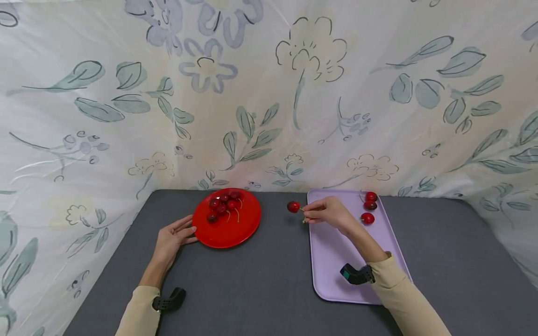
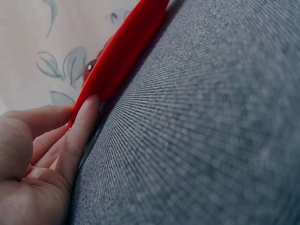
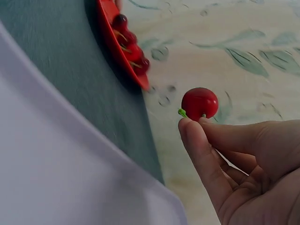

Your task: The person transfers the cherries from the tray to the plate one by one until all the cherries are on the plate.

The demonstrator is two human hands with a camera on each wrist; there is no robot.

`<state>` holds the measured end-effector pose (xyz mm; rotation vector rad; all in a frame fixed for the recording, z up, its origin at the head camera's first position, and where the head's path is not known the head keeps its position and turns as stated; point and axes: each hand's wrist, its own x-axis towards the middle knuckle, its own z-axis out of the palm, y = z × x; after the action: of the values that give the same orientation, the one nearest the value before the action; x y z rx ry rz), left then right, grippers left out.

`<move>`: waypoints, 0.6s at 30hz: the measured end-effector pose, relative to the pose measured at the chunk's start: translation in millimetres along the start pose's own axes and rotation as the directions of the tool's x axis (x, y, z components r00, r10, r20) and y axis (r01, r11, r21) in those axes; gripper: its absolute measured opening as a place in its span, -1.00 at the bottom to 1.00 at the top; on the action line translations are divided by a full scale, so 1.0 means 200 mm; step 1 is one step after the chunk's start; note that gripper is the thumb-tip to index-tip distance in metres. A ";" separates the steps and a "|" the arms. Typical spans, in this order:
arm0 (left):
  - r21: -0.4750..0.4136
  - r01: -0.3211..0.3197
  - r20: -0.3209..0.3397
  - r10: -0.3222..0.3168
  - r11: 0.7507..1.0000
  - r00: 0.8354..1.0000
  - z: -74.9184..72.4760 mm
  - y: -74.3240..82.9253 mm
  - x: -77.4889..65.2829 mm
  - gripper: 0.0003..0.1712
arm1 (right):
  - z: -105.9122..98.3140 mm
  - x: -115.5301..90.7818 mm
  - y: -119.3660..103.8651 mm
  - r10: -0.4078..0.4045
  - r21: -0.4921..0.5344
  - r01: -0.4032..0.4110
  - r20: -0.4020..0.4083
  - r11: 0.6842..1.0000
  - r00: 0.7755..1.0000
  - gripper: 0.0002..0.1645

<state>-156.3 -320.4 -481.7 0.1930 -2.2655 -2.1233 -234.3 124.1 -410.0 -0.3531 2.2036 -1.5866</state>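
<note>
R hand (image 1: 329, 214) pinches 1 cherry (image 1: 293, 206) by its stem (image 3: 182, 113), btwn thumb & fingertips; L hand (image 1: 170, 240) grips rim of plate (image 1: 227, 238), thumb one side, fingers other. Held cherry hangs in the air just past R fingertips, on the side twd L hand, btwn plate & tray (image 1: 336, 266), nearer the tray. Well apart from L hand.

Cherry's round, glossy, deep red w/ a darker patch; green stem tip pokes out past the fingers in R wrist view.

Plate's round, red, at L fingertips; bunch of dk-red cherries (image 1: 222, 208) sits on its far part, some w/ pale stems. Lilac tray lies under & beside R hand; R forearm crosses above it & hides part. 3 more cherries (image 1: 367, 218) on tray, beyond R forearm, at the far corner away from L hand. Both wrists wear black bands (image 1: 169, 301) over cream sleeves (image 1: 136, 312). Dk-gray table (image 1: 281, 261) under all; floral cloth (image 1: 252, 93) beyond both hands.
</note>
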 end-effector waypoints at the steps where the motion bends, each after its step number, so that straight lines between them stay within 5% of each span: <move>1: 0.000 -0.003 0.002 0.003 1.000 1.000 0.00 0.00 0.00 -0.34 | 0.03 0.02 0.00 -0.003 0.013 0.003 0.006 1.000 1.000 -0.62; 18: 0.006 0.001 -0.009 -0.001 1.000 1.000 -0.01 0.00 -0.01 -0.31 | 0.47 0.21 -0.07 -0.067 0.140 0.065 0.012 0.988 0.998 -0.73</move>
<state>-155.1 -321.5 -481.3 0.2032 -2.2681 -2.1115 -228.2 23.1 -429.7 -0.3998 2.0736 -1.7556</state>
